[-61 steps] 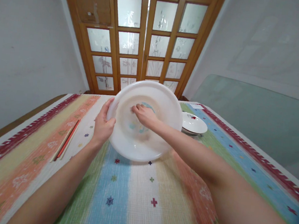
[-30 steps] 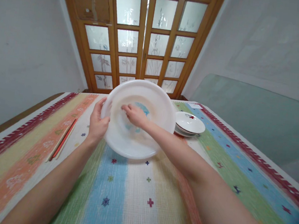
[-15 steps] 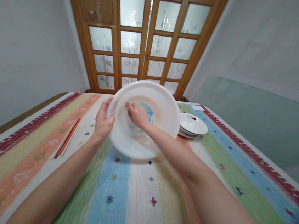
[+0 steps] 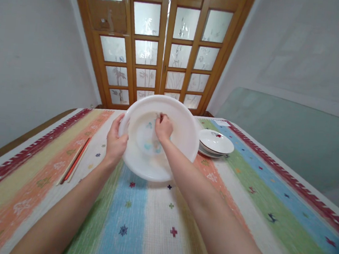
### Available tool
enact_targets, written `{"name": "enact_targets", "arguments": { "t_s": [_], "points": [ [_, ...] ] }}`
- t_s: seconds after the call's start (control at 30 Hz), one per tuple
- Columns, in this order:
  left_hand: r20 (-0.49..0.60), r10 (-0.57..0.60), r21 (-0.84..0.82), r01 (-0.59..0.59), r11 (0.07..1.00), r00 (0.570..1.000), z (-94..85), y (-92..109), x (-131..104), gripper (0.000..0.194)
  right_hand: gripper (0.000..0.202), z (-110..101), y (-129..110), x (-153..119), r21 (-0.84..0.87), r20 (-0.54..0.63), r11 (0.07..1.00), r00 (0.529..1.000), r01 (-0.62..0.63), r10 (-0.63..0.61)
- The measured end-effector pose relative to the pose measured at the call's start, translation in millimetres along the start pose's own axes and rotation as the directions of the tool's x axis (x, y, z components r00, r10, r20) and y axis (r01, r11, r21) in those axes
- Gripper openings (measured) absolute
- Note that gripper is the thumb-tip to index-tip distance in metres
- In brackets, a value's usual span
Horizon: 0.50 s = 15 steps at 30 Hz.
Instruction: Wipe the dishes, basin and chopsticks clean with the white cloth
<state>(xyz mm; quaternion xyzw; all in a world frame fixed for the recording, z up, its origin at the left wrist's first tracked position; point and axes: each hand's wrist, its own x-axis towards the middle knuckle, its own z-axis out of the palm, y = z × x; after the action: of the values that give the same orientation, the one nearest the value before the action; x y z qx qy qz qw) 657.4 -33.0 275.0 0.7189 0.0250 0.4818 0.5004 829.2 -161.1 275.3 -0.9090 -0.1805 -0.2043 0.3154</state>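
A white plastic basin is held tilted above the table, its inside turned toward me and faint blue marks on its bottom. At its left rim, my left hand is closed, with the thumb on the inner side and the fingers behind. My right hand is inside the basin near the upper inner wall. Its fingers are curled together, and whatever they may hold is hidden.
Stacked white dishes stand to the right of the basin. Several chopsticks, one of them red, lie on the left of the striped tablecloth. Behind the table are wooden doors with glass panes.
My right hand has moved from the left part of the basin's inside up and right. My left hand keeps its grip, and the basin has shifted slightly left.
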Motion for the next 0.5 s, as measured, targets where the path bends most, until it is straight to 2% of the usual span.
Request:
{"name": "enact_targets", "arguments": {
  "t_s": [0.07, 0.13, 0.17, 0.2, 0.23, 0.27, 0.3, 0.4, 0.43, 0.5],
  "points": [
    [-0.001, 0.006, 0.007, -0.006, 1.000, 1.000, -0.5, 0.7, -0.2, 0.077, 0.040, 9.3, -9.2, -14.0, 0.009, 0.072, 0.973, 0.971, 0.229, -0.229],
    [0.005, 0.015, 0.020, -0.015, 1.000, 1.000, -1.7, 1.6, -0.7, 0.076, 0.041, 17.6, -16.8, -25.8, 0.061, 0.198, 0.878, 0.856, 0.476, -0.478],
    [0.007, 0.020, 0.027, -0.020, 0.999, 1.000, -2.5, 1.8, -1.0, 0.075, 0.040, 20.1, -19.0, -29.1, 0.091, 0.258, 0.827, 0.789, 0.555, -0.558],
    [0.008, 0.023, 0.033, -0.023, 0.999, 1.000, -3.3, 1.8, -1.3, 0.075, 0.039, 21.2, -19.9, -30.1, 0.106, 0.302, 0.799, 0.747, 0.592, -0.593],
    [0.009, 0.027, 0.040, -0.027, 0.999, 1.000, -4.0, 1.6, -1.7, 0.074, 0.038, 20.7, -19.3, -28.9, 0.101, 0.325, 0.799, 0.739, 0.593, -0.590],
    [0.007, 0.031, 0.045, -0.032, 0.998, 0.999, -4.6, 1.4, -2.2, 0.074, 0.037, 18.9, -17.2, -25.7, 0.078, 0.330, 0.818, 0.759, 0.570, -0.560],
    [0.006, 0.036, 0.050, -0.036, 0.998, 0.999, -5.1, 1.0, -2.6, 0.074, 0.037, 15.8, -13.8, -20.9, 0.040, 0.314, 0.855, 0.805, 0.518, -0.503],
    [0.006, 0.043, 0.054, -0.043, 0.998, 0.999, -5.5, 0.6, -4.0, 0.076, 0.040, 3.2, 3.3, -3.8, -0.070, 0.190, 0.972, 0.960, 0.222, -0.206],
    [0.007, 0.042, 0.053, -0.043, 0.998, 0.999, -5.3, 0.7, -4.3, 0.077, 0.041, -0.8, 10.0, 0.8, -0.089, 0.150, 0.990, 0.984, 0.109, -0.094],
    [0.012, 0.038, 0.050, -0.039, 0.998, 0.999, -4.5, 1.3, -4.5, 0.079, 0.040, -6.5, 21.4, 6.6, -0.107, 0.090, 0.992, 0.993, -0.070, 0.080]
  ]
}}
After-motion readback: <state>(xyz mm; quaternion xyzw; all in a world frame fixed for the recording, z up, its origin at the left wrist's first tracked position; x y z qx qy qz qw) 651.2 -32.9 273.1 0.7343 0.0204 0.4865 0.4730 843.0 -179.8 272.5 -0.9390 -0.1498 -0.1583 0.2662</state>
